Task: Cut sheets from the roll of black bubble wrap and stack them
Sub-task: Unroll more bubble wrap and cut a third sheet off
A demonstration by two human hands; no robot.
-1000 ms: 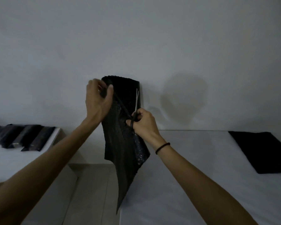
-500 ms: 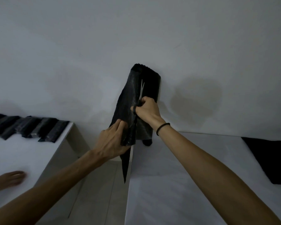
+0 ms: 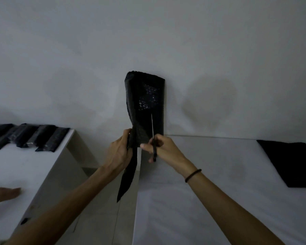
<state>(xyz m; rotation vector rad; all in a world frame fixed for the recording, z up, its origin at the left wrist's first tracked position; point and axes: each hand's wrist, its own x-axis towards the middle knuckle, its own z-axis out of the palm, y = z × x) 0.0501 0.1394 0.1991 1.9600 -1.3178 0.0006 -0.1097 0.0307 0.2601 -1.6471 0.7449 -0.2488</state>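
Scissors [image 3: 153,137], right hand [image 3: 163,150] clenched on handles, now lower on roll [image 3: 148,103]; left hand [image 3: 119,154] regripped, grasping freed flap [image 3: 129,174]. Cut well advanced.

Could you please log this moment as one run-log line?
step: cutting | right hand: scissors | left hand: wrap | stack: right table

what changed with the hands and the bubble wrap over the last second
The left hand dropped from the top of the bubble wrap roll to grip the loose sheet low down. The right hand with the scissors also sits lower. The roll stays upright; the black stack is unmoved.
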